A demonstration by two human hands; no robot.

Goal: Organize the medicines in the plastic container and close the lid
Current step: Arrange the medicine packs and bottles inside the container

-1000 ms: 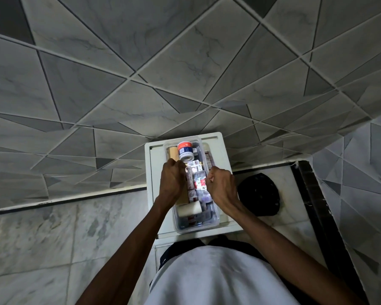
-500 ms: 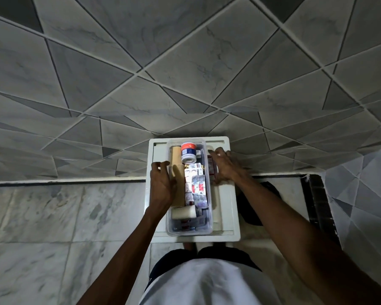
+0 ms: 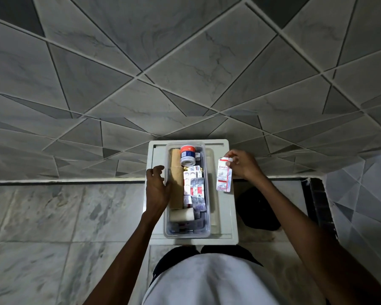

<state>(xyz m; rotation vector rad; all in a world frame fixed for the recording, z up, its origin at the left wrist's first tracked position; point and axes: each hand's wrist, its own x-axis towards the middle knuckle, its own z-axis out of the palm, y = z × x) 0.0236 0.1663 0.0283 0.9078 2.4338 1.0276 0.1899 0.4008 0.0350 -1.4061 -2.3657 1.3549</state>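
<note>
From my feed, the clear plastic container [image 3: 186, 232] sits on a white surface [image 3: 226, 216] with its top uncovered. My left hand [image 3: 157, 189] rests against its left wall, the fingers [image 3: 157, 170] loosely curled and gripping nothing that I can make out. My right hand [image 3: 243, 165] is off to the right of the container, its fingers [image 3: 230, 158] pinched on the top edge of a blister strip [image 3: 224, 178] with red print, which hangs down over the right edge of the white surface, apart from the container. Inside the container I see a tan roll [image 3: 176, 183] lying along the left side, a white bottle with an orange cap [image 3: 187, 155] at the far end, several blister packs [image 3: 195, 187] in the middle and a white roll [image 3: 182, 215] nearer me. A dark object [image 3: 259, 209] lies on the marble floor [image 3: 42, 216] to the right.
</note>
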